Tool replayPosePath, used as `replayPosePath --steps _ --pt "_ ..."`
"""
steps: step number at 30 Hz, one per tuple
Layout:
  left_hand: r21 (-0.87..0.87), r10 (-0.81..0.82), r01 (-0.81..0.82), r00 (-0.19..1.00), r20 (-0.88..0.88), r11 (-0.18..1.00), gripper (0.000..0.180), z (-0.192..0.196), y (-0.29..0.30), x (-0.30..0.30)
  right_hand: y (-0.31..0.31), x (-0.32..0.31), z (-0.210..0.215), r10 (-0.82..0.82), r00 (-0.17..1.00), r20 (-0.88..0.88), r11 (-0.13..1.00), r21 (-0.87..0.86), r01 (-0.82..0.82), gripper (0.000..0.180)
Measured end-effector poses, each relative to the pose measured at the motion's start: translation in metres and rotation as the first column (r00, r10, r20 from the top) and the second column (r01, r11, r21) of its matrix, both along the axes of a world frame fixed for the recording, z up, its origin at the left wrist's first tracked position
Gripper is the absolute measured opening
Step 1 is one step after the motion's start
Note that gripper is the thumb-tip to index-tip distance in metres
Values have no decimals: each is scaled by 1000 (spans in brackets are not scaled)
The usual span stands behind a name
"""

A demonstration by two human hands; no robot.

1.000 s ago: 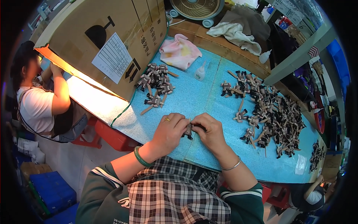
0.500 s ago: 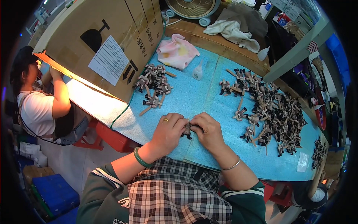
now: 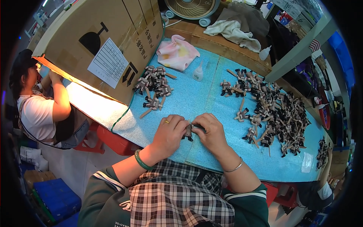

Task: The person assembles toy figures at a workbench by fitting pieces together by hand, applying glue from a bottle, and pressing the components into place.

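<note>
Close to the table's front edge, a small brown and black toy figure (image 3: 188,132) is pinched between my two hands, its dark legs pointing toward me. My left hand (image 3: 169,134), with a ring on one finger and a green bangle at the wrist, grips the figure's left side. On its other side my right hand (image 3: 210,132) presses thumb and fingers together; they cover the figure's upper part. A smaller cluster of similar figures (image 3: 155,85) lies beyond my left hand. To the right spreads a large heap of them (image 3: 278,113), mixed with tan flat pieces.
A big cardboard box (image 3: 124,22) stands at the left. Behind the figures are a pink cloth (image 3: 177,53), a small white squeeze bottle (image 3: 198,72) and a fan (image 3: 192,6). One person (image 3: 43,102) sits at left; another person's arm (image 3: 326,170) reaches in at right.
The view has shifted slightly. My hands stay on the same figure with barely any movement. At far right, the other person's arm has moved up toward the small pile.
</note>
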State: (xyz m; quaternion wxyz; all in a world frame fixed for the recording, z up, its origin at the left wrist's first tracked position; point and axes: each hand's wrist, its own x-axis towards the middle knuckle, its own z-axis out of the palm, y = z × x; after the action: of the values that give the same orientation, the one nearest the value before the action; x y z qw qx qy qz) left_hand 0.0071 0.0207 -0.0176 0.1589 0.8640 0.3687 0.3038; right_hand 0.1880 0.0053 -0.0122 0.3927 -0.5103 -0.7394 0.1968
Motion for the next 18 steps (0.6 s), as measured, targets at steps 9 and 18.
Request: replayPosePath --steps 9,18 --pt "-11 -6 6 1000 -20 1000 32 0 -2 2 7 4 2 61 997 45 998 -34 -60 23" --pt "12 12 -12 999 -39 1000 31 -2 -2 0 -2 0 1 3 1000 20 1000 0 -3 22"
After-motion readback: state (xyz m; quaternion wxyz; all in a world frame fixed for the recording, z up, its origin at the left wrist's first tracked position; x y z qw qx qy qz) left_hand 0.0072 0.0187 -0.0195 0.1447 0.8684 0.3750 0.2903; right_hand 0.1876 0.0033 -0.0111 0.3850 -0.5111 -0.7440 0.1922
